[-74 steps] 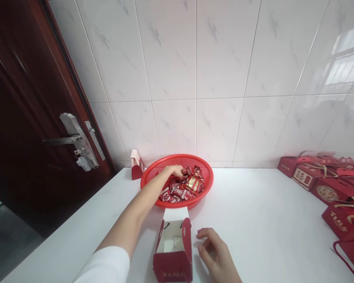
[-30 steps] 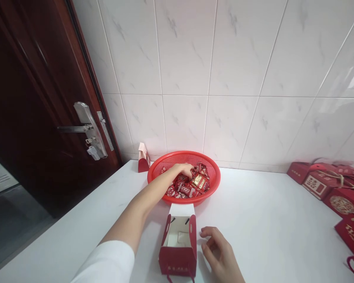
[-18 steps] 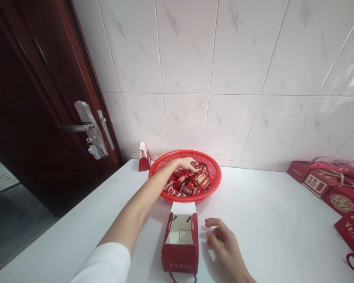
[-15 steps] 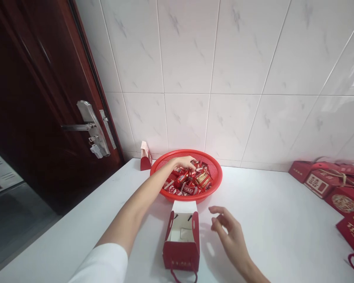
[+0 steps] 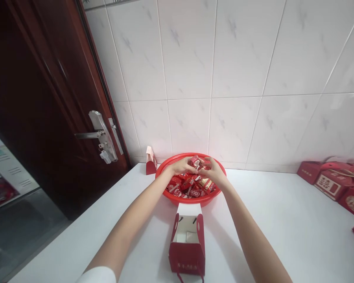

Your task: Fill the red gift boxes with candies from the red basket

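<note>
A red plastic basket [image 5: 181,199] of red-wrapped sweets [image 5: 197,192] stands on the white table near the wall. Over its sweets, my left hand [image 5: 183,166] grips a small red packet [image 5: 195,161] with a pale design. My right hand [image 5: 213,171] is at the packet's right side, fingers curved with a gap between thumb and fingertips; whether it touches the packet is unclear. In front of the basket sits an open red box [image 5: 187,253] with a white inside, its white flap raised toward the basket and a cord at its near side.
A small red and white box [image 5: 151,162] stands left of the basket by the wall. Several red gift boxes [image 5: 332,182] are at the far right. A dark red door [image 5: 47,98] with a metal handle is on the left.
My right hand has moved from beside the open box up over the basket, near my left hand. My left hand has raised a red packet slightly. The view has shifted a little.
</note>
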A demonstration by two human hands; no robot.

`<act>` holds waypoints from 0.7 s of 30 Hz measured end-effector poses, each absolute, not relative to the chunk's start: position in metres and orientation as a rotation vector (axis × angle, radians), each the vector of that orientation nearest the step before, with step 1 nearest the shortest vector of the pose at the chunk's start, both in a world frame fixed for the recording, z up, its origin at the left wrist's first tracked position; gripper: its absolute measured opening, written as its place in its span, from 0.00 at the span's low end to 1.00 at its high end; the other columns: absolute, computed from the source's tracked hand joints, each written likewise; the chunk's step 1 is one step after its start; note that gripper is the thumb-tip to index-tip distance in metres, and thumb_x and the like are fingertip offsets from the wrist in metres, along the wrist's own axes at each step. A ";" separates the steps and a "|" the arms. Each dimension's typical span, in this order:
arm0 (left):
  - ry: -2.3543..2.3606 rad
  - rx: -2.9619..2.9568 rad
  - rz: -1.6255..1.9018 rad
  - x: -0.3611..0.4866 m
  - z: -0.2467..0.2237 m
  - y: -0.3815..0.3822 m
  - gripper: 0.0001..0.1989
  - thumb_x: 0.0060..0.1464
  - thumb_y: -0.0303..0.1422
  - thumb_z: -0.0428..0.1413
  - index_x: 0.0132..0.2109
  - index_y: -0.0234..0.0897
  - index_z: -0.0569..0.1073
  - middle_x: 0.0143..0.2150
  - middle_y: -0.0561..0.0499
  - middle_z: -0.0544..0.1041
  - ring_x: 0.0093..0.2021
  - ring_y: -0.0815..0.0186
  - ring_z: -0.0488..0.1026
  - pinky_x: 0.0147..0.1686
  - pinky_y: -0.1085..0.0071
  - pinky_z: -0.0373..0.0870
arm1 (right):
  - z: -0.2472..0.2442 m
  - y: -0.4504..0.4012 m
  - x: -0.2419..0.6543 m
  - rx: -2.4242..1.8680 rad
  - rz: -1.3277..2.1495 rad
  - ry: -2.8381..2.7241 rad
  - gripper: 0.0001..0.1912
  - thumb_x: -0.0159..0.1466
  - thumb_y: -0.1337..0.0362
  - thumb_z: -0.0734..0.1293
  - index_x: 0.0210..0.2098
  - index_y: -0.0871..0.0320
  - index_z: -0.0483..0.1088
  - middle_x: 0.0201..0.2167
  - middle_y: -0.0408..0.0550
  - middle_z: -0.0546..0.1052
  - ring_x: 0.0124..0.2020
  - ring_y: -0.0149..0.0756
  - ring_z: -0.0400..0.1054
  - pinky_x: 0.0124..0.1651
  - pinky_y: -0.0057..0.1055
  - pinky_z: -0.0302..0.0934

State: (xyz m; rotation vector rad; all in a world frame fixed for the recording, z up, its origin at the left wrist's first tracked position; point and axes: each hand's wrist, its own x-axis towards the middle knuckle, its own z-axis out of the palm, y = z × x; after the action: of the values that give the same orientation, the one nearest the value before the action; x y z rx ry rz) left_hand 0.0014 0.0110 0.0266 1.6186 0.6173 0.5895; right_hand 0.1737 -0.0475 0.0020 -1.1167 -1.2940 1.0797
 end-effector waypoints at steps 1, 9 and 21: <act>0.626 1.597 0.623 0.001 0.025 0.011 0.25 0.33 0.29 0.71 0.43 0.34 0.78 0.39 0.48 0.81 0.39 0.61 0.78 0.43 0.67 0.72 | 0.001 -0.044 0.172 -1.066 1.126 -1.281 0.27 0.49 0.68 0.73 0.48 0.56 0.67 0.40 0.48 0.79 0.33 0.38 0.76 0.35 0.35 0.72; 0.743 1.522 0.678 -0.002 0.013 0.018 0.24 0.34 0.31 0.73 0.42 0.33 0.78 0.37 0.49 0.82 0.40 0.61 0.79 0.46 0.64 0.75 | -0.013 -0.034 0.164 -1.043 1.150 -1.142 0.11 0.47 0.75 0.72 0.29 0.58 0.70 0.22 0.41 0.76 0.21 0.34 0.73 0.24 0.28 0.67; 0.885 1.587 0.796 0.001 0.018 0.017 0.19 0.34 0.30 0.71 0.35 0.33 0.75 0.32 0.52 0.79 0.35 0.64 0.77 0.41 0.65 0.74 | -0.010 -0.035 0.175 -0.996 1.237 -0.959 0.12 0.51 0.68 0.72 0.34 0.56 0.70 0.28 0.43 0.77 0.26 0.33 0.73 0.26 0.28 0.68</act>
State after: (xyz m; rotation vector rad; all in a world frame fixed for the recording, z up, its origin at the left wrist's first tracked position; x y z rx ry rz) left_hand 0.0011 0.0173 0.0184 1.5867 0.8845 0.7958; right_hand 0.1746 -0.0349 -0.0103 -0.9965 -0.9587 1.2368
